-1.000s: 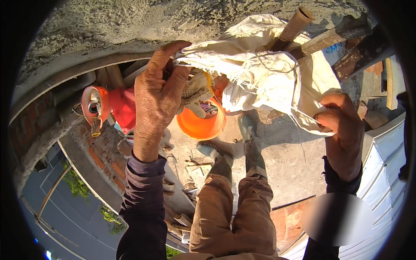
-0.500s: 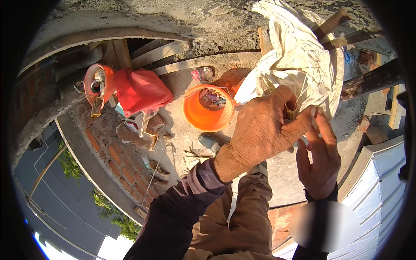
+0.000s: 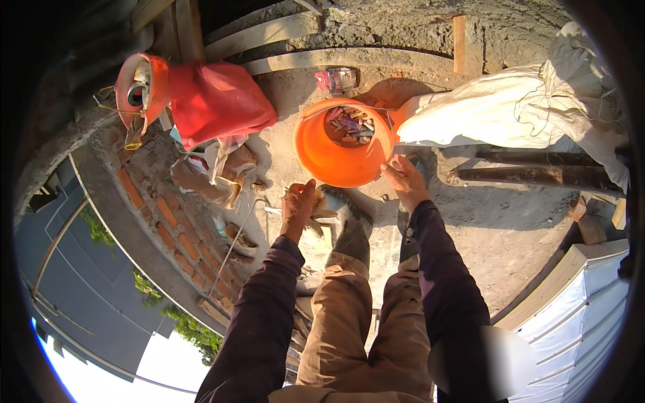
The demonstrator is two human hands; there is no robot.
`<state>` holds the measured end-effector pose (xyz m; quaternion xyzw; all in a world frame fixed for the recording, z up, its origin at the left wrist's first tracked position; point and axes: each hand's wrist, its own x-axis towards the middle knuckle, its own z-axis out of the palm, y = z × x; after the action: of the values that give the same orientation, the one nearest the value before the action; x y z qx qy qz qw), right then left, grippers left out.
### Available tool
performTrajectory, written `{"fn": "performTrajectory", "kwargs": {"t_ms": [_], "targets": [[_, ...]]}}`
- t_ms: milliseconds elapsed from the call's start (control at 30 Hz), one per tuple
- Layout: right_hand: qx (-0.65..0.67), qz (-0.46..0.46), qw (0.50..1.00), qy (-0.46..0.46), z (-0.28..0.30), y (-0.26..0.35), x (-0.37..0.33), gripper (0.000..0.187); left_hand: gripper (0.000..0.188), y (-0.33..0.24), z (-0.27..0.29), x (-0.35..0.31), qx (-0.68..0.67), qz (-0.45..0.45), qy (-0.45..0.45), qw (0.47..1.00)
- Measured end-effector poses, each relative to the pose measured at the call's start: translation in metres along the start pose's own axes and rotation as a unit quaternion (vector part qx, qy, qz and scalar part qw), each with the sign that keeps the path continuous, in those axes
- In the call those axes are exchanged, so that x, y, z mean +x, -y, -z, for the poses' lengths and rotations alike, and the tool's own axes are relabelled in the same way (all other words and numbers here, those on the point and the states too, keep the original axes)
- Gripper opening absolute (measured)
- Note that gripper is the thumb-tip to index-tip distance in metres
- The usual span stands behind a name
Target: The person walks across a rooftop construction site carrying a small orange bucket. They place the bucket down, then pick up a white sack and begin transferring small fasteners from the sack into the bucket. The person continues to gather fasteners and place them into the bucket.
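Observation:
An orange bucket (image 3: 329, 160) stands in front of me, with small pinkish and greyish pieces (image 3: 351, 126) inside. My right hand (image 3: 405, 180) is at its near right rim, thumb and fingers closed together on the edge. Just off the near left rim, my left hand (image 3: 297, 209) is closed. A brown, ribbed piece (image 3: 318, 216) shows beside its fingers; its kind is unclear. To the right of the bucket lies a large whitish sack (image 3: 497, 111), its bunched end (image 3: 571, 80) away from the bucket. Neither hand touches the sack.
Left of the bucket are a red bag (image 3: 218, 104) and an orange container (image 3: 153, 84). A clear jar-like container (image 3: 337, 80) sits behind the bucket. Dark pipes (image 3: 537, 176) lie at right, a brick wall edge (image 3: 178, 235) at left. My boots (image 3: 347, 218) are below the bucket.
Both hands have left the whitish sack and come down, apart, to the near side of the orange bucket. The sack now lies farther right. The view has shifted.

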<state>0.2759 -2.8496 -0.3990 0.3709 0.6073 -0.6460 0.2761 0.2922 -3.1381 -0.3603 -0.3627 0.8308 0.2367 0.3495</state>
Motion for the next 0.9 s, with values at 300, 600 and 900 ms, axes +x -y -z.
{"fn": "performTrajectory", "kwargs": {"t_ms": [300,600,900], "targets": [[0.133,-0.062,0.988,0.057,-0.05,0.003,0.002,0.024,0.062,0.011,0.014,-0.021,-0.211,0.095,0.073,0.97],[0.145,-0.076,0.976,0.145,0.03,0.094,-0.112,0.028,0.059,-0.055,0.087,-0.111,-0.35,-0.007,0.225,0.909],[-0.247,0.286,0.894,-0.241,0.047,0.191,-0.203,0.043,0.053,-0.11,0.152,-0.207,-0.276,-0.103,0.177,0.939]]}}
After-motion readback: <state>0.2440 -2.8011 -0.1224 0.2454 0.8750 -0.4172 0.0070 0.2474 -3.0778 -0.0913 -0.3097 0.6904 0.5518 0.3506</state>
